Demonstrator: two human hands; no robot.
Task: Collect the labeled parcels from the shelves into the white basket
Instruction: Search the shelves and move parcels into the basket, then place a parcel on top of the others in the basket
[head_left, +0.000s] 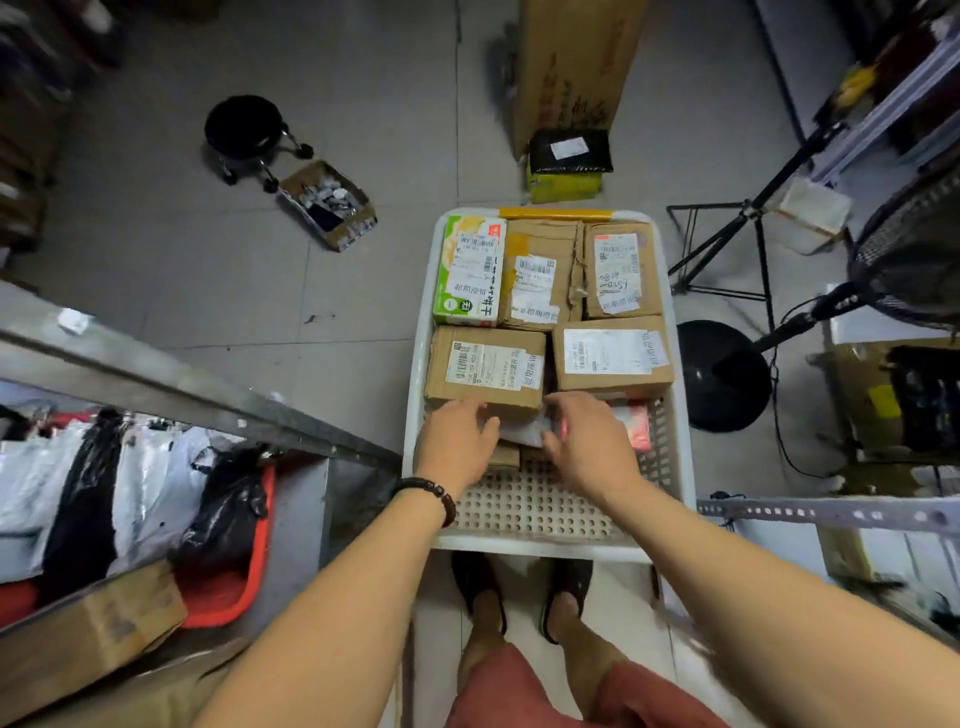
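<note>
Grey floor tiles (156, 249) fill the far half of my view, with a metal shelf (171, 387) of bagged goods on the left and more racking on the right. The basket (519, 506) stands on the floor in the middle, just beyond the person's feet.

Its far part is packed. A green box (470, 270) and two cartons form the far row, and a left carton (485, 369) and right carton (613, 358) sit side by side in front of them, all labels up. A pink packet (636, 426) lies by the right wall. The near strip of the perforated bottom is bare.

Both hands are down in the basket on one small grey pouch (522, 431). It lies across, long axis left to right, just on the near side of the two front cartons and right below the seam between them. The left hand (457, 441) has its fingers bent over the pouch's left end. The right hand (587, 441) pinches the right end between thumb and curled fingers. Blur keeps me from judging how firm either hold is.

What matters to me now is that the pouch sits between the two hands, not beyond them, and the free floor lies nearer than the cartons. I judge the right hand has the better hold, so setting it down should mean lowering it there.
</note>
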